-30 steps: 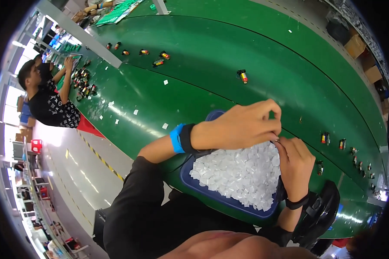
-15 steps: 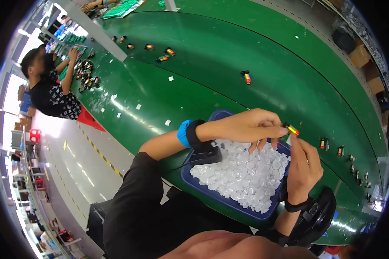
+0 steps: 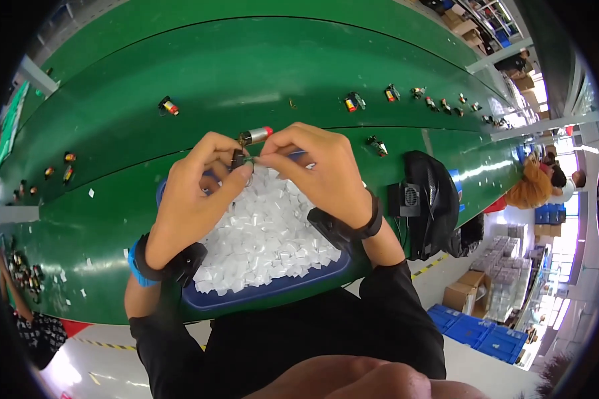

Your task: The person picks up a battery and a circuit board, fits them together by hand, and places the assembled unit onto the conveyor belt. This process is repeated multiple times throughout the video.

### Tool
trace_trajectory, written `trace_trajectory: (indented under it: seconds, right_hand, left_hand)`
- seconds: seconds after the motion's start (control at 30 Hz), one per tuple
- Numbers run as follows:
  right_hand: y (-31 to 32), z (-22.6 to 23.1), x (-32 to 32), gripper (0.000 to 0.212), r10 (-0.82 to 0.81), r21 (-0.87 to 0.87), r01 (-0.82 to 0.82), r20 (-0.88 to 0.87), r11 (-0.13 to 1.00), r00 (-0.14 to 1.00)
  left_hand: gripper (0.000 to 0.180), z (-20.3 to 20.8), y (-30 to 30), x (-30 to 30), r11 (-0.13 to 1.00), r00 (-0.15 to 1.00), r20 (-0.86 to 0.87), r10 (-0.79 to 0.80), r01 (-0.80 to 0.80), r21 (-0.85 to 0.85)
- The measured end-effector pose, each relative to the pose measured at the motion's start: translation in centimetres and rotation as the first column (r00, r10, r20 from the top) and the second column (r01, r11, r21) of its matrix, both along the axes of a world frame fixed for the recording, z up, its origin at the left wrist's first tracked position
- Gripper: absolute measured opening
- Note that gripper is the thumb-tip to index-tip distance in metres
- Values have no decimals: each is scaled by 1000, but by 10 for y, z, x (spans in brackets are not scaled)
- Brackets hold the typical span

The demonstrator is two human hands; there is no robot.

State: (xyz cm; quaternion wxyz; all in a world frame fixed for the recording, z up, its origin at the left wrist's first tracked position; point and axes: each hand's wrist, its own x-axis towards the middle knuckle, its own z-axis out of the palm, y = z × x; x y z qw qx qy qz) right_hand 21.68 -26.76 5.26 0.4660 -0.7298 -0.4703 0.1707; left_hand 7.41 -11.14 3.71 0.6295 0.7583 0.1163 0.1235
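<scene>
Over the far edge of a blue tray (image 3: pixel 279 284), both my hands meet at a small battery-like cylinder (image 3: pixel 255 135), silver with a red end. A black block (image 3: pixel 237 157) and thin wires hang by it. My left hand (image 3: pixel 199 186) is closed, with thumb and fingers pinching the black block. My right hand (image 3: pixel 323 169) has its thumb and index finger pressed together beside the wires; what lies between them is too small to make out. Small white squares of film or paper (image 3: pixel 266 226) heap up in the tray below.
Similar parts lie on the green table: one red-and-yellow part (image 3: pixel 170 106) beyond my left hand, several (image 3: pixel 391 93) toward the far right. A black fan-like box (image 3: pixel 404 199) and black bag (image 3: pixel 432 199) stand right of my right arm. A co-worker's arm (image 3: pixel 13 286) shows far left.
The view has swung right. My hands were at the tray's right edge and now meet over its far edge. The held cylinder showed yellow and red; now its silver side shows.
</scene>
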Motion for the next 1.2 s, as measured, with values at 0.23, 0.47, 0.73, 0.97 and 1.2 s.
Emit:
trace_trajectory:
  seconds: [0.23, 0.47, 0.73, 0.97, 1.2]
  right_hand:
    - [-12, 9, 13, 20, 212, 15, -213, 73, 977, 975]
    - [-15, 20, 7, 24, -15, 191, 34, -100, 981, 995]
    - [-16, 10, 19, 28, 131, 136, -174, 277, 975, 952]
    - [-17, 14, 13, 24, 130, 222, -250, 448, 943, 885]
    - [-16, 10, 1, 19, -19, 265, -217, 673, 939, 739]
  left_hand:
    - [23, 2, 2, 4, 978, 996, -44, 82, -89, -191]
    - [26, 7, -5, 3, 996, 1000, 9, -4, 4, -91]
    - [27, 11, -8, -1, 994, 994, -36, -101, 102, 29]
    - [26, 15, -7, 2, 877, 986, -27, -163, 132, -462]
    - [27, 13, -18, 1, 962, 986, -95, -134, 107, -250]
